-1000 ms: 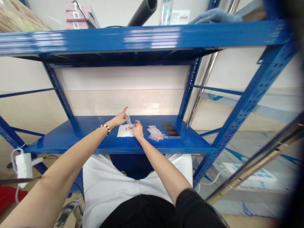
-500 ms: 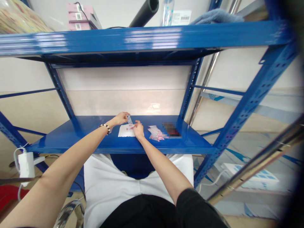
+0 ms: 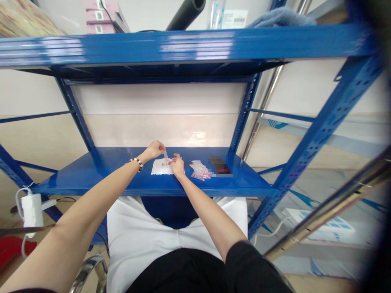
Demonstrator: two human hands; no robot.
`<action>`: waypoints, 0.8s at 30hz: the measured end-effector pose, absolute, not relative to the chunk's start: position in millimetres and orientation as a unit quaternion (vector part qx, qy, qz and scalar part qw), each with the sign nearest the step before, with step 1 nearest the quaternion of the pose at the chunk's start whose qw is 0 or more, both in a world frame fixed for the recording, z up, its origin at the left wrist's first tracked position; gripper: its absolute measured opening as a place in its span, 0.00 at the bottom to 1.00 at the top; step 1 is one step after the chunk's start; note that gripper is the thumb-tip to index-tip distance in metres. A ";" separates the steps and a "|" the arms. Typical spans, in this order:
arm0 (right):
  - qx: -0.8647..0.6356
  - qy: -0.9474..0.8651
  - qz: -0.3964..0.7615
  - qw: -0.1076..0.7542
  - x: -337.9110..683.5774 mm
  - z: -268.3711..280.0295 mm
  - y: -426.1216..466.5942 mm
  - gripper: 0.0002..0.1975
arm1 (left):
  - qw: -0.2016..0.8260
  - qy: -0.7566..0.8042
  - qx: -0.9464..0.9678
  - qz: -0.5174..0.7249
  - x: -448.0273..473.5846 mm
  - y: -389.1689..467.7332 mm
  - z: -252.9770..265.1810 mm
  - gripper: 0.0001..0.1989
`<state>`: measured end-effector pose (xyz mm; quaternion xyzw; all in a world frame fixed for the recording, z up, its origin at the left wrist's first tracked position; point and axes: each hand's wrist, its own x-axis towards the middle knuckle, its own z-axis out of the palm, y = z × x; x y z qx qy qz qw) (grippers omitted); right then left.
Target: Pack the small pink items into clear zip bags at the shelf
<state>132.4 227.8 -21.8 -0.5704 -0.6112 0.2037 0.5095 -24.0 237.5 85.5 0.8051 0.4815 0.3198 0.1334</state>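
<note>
My left hand (image 3: 155, 149), with a beaded bracelet at the wrist, is closed on the top edge of a small clear plastic bag (image 3: 165, 154). The bag hangs down over a white sheet (image 3: 158, 167) lying on the blue shelf. Small reddish-pink pieces (image 3: 166, 163) lie on that sheet. Above its right part is my right hand (image 3: 177, 166), thumb and fingers drawn together beside the pieces and the bag's lower end. What those fingertips hold is too small to make out. To the right, clear bags with pink pieces (image 3: 200, 171) lie in a pile.
A dark, pixelated flat object (image 3: 220, 165) lies right of the bag pile. The blue shelf board (image 3: 100, 173) stands between uprights, with an upper shelf beam (image 3: 128, 48) overhead. A white power strip (image 3: 32, 210) hangs at the left, and metal pipes (image 3: 330, 211) run along the right.
My left hand has moved slightly up, with the small bag now hanging narrower and straighter. My right hand stays almost in place over the sheet.
</note>
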 end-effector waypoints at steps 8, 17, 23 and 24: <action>-0.567 -0.609 0.199 0.517 133.4 -23.1 229.5 0.28 | 0.162 0.508 0.733 0.421 -57.3 226.9 108.1 0.13; -0.564 -0.596 0.183 0.542 135.5 -19.8 226.4 0.28 | 0.173 0.656 0.585 0.445 -160.7 177.0 28.7 0.20; -0.558 -0.595 0.167 0.553 136.1 -14.0 220.2 0.26 | 0.065 0.729 0.554 0.396 -168.0 152.0 11.0 0.11; -0.556 -0.596 0.163 0.556 136.1 -12.6 218.3 0.26 | 0.026 0.736 0.557 0.384 -163.0 150.5 12.0 0.10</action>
